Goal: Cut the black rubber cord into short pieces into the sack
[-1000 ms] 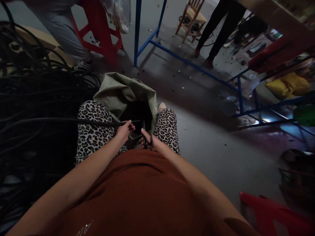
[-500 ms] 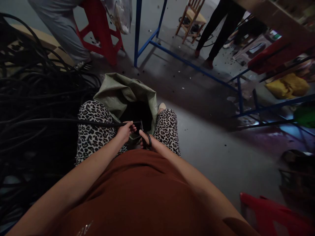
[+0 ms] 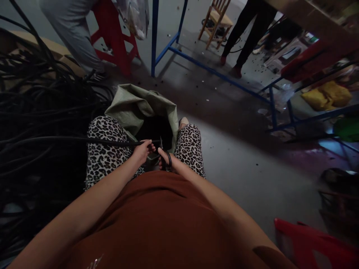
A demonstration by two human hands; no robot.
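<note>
Over the open green sack point(image 3: 134, 108) between our knees, we see the left hand point(image 3: 141, 149) closed on a black cable point(image 3: 84, 139) running leftward to the floor pile, its end beside the scissors point(image 3: 165, 157) gripped by the right hand point(image 3: 168, 162).

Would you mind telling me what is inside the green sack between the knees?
The green sack stands open, but its mouth is dark, so its contents cannot be made out. The cable in the left hand and the scissors in the right hand sit over the opening.
</note>
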